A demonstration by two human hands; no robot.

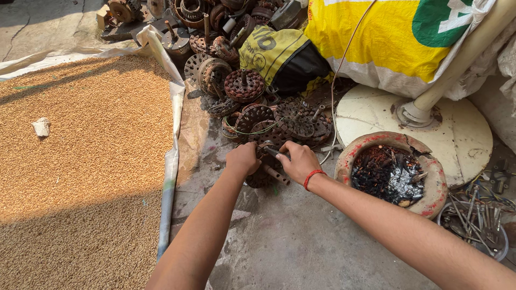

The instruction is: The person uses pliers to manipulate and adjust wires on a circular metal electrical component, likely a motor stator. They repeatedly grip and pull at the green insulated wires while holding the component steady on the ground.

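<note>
Both hands, L (243, 159) & R (299, 161), fingers closed round 1 rusty motor rotor (266, 171) by scrap pile (242, 86).

- grain (80, 150) on sheet (171, 161), left of rotor pile (252, 102)
- sack (392, 43) behind pile, right
- bowl (391, 173) right of both hands, ash in it
- disc (457, 134) behind bowl, pole (457, 59) on it
</note>
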